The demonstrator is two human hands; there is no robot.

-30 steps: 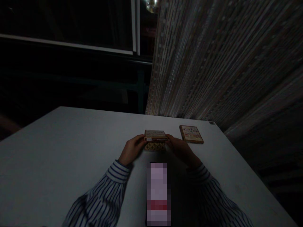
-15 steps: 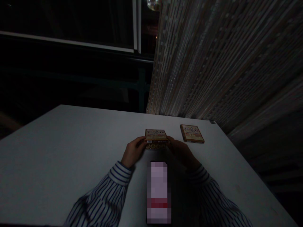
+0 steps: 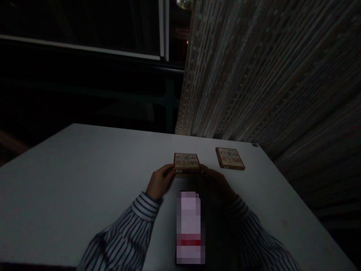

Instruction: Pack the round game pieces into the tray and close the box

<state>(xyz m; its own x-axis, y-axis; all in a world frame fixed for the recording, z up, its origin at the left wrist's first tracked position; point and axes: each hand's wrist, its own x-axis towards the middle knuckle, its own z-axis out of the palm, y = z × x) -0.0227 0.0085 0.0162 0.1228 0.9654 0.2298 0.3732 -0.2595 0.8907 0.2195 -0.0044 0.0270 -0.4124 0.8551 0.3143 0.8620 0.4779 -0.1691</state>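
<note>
A flat box with a light, printed top and brown edges is held between both hands at the middle of the table. My left hand pinches its left side, and my right hand, dim in shadow, grips its right side. Just under the box's near edge a second brown patterned surface shows; whether it is another box is hard to tell. A similar flat box lies on the white table to the right, touched by neither hand.
Nearest me on the table is a pixelated phone-like object, between my forearms. A string curtain hangs beyond the table's far right edge. Behind the far edge are a dark window frame and a railing.
The held box has tilted slightly, so more of its top and less of its near side shows. Both hands keep their hold. The whole view has shifted a little.
</note>
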